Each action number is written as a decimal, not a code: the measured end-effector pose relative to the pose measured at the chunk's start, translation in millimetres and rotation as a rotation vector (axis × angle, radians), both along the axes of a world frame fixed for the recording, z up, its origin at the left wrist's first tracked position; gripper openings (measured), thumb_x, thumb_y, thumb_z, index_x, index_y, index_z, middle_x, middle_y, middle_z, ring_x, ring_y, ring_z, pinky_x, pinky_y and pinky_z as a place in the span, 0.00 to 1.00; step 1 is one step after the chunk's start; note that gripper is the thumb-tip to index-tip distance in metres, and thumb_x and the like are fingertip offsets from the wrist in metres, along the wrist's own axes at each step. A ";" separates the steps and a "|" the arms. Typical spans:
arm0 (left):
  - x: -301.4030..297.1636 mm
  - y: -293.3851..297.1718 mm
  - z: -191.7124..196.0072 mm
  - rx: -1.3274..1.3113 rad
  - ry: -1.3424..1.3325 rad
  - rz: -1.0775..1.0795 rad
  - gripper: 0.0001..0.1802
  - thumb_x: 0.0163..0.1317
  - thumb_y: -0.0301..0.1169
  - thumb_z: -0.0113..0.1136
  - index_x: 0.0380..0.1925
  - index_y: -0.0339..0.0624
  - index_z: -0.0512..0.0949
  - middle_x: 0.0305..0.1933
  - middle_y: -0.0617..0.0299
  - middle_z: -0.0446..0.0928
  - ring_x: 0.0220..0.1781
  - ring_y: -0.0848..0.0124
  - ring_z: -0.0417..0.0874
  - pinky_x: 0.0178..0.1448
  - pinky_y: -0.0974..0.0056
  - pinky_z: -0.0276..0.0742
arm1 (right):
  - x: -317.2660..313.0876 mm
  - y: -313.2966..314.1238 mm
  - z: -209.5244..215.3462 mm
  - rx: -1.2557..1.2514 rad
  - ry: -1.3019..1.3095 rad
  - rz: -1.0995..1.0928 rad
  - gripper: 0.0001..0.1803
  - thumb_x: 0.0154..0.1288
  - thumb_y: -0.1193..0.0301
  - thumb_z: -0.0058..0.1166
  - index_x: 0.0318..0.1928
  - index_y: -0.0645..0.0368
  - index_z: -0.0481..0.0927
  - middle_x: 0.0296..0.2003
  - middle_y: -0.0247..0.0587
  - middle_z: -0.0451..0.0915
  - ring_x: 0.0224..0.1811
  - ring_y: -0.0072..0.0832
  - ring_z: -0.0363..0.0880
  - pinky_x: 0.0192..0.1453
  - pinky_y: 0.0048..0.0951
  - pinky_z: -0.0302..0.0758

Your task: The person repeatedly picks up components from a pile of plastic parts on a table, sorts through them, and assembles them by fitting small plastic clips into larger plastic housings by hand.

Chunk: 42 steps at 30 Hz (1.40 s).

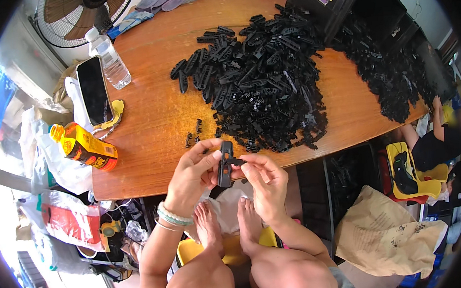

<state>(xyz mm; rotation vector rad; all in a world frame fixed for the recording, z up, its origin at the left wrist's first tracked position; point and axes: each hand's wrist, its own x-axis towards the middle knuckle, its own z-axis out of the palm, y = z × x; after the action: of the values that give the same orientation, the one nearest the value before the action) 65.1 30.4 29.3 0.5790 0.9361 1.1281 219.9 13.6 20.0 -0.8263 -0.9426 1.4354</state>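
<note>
Over the table's near edge, my left hand (195, 170) grips a long black plastic part (225, 166) with slots, held roughly upright between thumb and fingers. My right hand (265, 181) pinches a small black plastic clip (237, 161) against the side of that long part. Whether the clip is seated in it, I cannot tell. Just beyond my hands a large heap of black plastic parts (257, 72) covers the middle of the table, long pieces at the back and smaller ones nearer. A few loose small clips (193, 133) lie left of the heap.
On the wooden table's (148, 112) left stand a phone (93, 91), a clear water bottle (112, 61) and an orange drink bottle (89, 147). A second black heap (385, 69) lies at right, beside a seated person (433, 135). A brown paper bag (386, 235) sits below; a fan (79, 12) stands behind.
</note>
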 end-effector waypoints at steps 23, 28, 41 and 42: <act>0.0 -39.3 -5.6 0.116 0.421 -0.078 0.15 0.56 0.19 0.60 0.44 0.33 0.74 0.33 0.60 0.77 0.30 0.79 0.77 0.32 0.75 0.74 | 34.7 14.3 -18.6 0.379 -0.624 -0.002 0.13 0.53 0.80 0.62 0.41 0.63 0.81 0.40 0.42 0.79 0.40 0.34 0.77 0.44 0.30 0.74; 34.8 -39.5 2.0 0.181 0.340 -0.204 0.19 0.53 0.21 0.65 0.46 0.34 0.74 0.38 0.59 0.78 0.32 0.79 0.78 0.34 0.74 0.76 | 76.1 5.7 -3.9 0.456 -0.694 0.143 0.13 0.52 0.82 0.62 0.41 0.66 0.81 0.39 0.42 0.79 0.39 0.29 0.78 0.44 0.26 0.74; 70.2 -66.2 -3.5 0.470 0.860 -0.651 0.14 0.53 0.27 0.67 0.39 0.34 0.79 0.35 0.56 0.81 0.29 0.69 0.81 0.34 0.69 0.76 | 279.5 27.3 -268.4 -0.592 -0.220 -0.556 0.08 0.55 0.75 0.62 0.30 0.69 0.81 0.30 0.41 0.81 0.31 0.28 0.78 0.39 0.28 0.75; 97.1 -56.9 -9.3 0.531 0.745 -0.730 0.14 0.53 0.27 0.67 0.39 0.34 0.79 0.35 0.56 0.81 0.29 0.69 0.81 0.34 0.69 0.76 | 355.4 5.6 -317.9 -0.503 -0.377 -1.008 0.09 0.54 0.74 0.64 0.33 0.68 0.81 0.30 0.37 0.82 0.29 0.24 0.78 0.39 0.23 0.75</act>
<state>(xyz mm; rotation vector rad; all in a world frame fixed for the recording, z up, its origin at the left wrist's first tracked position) 162.1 -26.5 20.0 1.6979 0.9047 0.4593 575.3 19.1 -297.9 -1.6827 -0.2844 0.6139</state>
